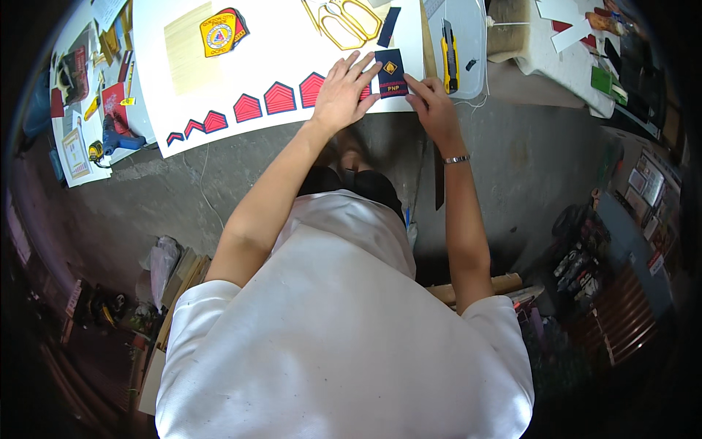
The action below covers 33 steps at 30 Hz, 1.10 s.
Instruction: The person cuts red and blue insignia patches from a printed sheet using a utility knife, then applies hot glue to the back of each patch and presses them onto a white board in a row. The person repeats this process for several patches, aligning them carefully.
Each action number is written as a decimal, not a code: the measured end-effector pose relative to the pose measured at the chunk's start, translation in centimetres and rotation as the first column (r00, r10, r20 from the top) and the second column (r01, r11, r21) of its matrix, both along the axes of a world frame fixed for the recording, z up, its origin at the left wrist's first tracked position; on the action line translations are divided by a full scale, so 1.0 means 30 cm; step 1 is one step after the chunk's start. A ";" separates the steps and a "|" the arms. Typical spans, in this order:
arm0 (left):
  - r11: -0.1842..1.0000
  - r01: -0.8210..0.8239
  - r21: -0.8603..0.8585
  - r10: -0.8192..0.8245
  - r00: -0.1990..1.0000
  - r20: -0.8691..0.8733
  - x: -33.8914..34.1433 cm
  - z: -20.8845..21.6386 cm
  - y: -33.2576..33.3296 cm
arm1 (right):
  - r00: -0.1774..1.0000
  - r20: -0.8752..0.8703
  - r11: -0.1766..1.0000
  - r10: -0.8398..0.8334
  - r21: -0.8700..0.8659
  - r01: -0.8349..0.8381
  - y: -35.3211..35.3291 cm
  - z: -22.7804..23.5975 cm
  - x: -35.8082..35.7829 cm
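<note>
A dark navy rectangular patch (390, 64) with a yellow emblem and a red band lies on a white board (278, 58). My left hand (342, 91) lies flat over the board with its fingers spread, the tips beside the patch's left edge. Partly beneath that hand is a red chevron patch (312, 89). On the patch's right side, my right hand (434, 110) touches the edge with index finger and thumb apart; its other fingers curl. More red chevron patches (279, 98) with navy borders run leftward in a row, getting smaller.
Gold-handled scissors (349, 25), a yellow badge patch (222, 33) and a dark strip (389, 27) lie farther back on the board. A yellow cutter knife (449, 58) rests in a clear tray (472, 44) at right. A blue glue gun (121, 137) is at far left.
</note>
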<state>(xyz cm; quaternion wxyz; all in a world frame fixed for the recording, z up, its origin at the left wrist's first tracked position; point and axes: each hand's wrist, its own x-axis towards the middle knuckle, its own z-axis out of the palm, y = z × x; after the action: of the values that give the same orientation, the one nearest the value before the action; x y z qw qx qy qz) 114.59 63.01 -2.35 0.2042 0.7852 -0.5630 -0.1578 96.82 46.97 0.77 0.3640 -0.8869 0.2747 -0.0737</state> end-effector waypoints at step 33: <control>0.993 0.004 -0.115 -0.011 0.998 -0.063 0.005 -0.038 0.007 | 0.984 -0.060 0.927 0.166 -0.331 -0.176 -0.044 -0.060 0.106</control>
<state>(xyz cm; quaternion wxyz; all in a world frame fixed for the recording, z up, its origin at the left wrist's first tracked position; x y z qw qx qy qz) 114.74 63.21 -3.49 0.2663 0.7646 -0.5672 -0.1510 99.99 45.66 -1.02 0.2086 -0.9574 0.1855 -0.0736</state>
